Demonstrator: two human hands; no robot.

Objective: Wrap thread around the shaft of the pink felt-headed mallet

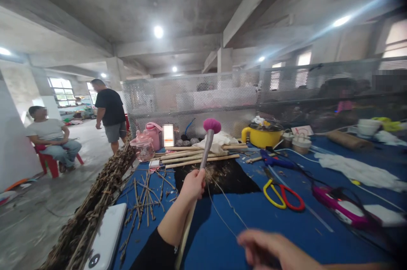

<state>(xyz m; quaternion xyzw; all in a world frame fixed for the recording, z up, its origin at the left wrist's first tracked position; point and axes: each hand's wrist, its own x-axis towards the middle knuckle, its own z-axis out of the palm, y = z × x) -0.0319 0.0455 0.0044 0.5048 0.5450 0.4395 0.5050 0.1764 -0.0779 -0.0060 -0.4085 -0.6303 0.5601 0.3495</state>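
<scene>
My left hand (193,185) is closed around a wooden stick (187,232) whose upper part is wrapped in grey (207,149). A round magenta head (212,125) tops it, and the pale lower end runs down beside my forearm. Two thin strands of string (230,205) hang from near the left hand and reach the fingers of my right hand (265,246). That hand is blurred, with its fingers curled where the strands end. Behind the left hand lies a black cloth (248,183) scattered with brown bits.
Scissors (284,198) with yellow and red handles lie right, near a blue glue gun (276,160) and a magenta device (343,208). Wooden sticks (197,159), a yellow pot (265,135) and twigs (144,198) lie around. A phone (106,236) rests left. Two people (111,107) are beyond.
</scene>
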